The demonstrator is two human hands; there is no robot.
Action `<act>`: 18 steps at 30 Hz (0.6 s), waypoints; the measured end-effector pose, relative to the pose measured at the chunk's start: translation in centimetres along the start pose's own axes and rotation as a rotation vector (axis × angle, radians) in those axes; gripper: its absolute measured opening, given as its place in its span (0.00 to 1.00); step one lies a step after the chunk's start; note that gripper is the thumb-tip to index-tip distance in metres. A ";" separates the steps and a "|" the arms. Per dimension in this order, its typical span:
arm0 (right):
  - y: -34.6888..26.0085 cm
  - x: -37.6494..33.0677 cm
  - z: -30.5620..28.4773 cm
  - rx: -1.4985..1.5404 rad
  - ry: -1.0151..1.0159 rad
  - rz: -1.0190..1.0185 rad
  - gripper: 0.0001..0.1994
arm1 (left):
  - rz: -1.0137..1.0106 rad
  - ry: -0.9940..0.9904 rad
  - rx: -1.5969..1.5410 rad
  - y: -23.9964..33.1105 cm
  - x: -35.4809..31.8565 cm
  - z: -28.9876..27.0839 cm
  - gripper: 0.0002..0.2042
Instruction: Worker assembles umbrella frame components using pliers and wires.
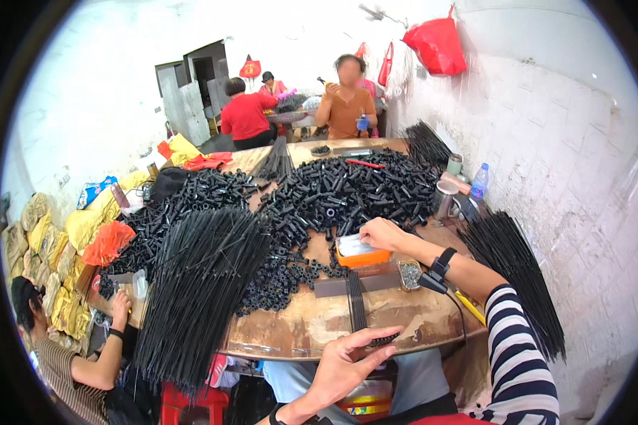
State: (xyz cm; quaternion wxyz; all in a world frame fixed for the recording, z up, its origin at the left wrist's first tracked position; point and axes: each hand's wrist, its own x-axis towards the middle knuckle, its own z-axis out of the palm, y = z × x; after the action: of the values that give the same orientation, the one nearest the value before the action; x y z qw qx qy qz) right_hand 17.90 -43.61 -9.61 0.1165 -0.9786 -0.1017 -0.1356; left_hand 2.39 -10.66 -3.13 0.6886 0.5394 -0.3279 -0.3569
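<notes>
Near the table's front edge, my left hand is closed round the near end of a small row of thin black rods. Their dark ends show between thumb and fingers, and the rods lie across a flat strip on the table. My right hand reaches over an orange tub holding something white. Its fingers are bent together at the tub's far rim; what they pinch, if anything, is hidden. Beside my right wrist stands a small clear container of tiny metallic pieces.
Heaps of black tubular parts and small black rings cover the table. Long black rods lie in bundles at left and right. A metal cup and water bottle stand right. Other people work left and far.
</notes>
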 end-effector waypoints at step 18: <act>-8.8 -6.9 -10.9 0.636 0.095 0.213 0.09 | 0.092 0.111 0.113 -0.5 0.6 1.2 0.15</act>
State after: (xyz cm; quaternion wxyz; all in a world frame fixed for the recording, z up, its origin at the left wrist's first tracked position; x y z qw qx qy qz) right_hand 6.77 -39.22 0.38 0.4340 -0.8911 -0.0304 -0.1296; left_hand 1.63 -11.92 -3.30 0.6899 0.5807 -0.3330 -0.2754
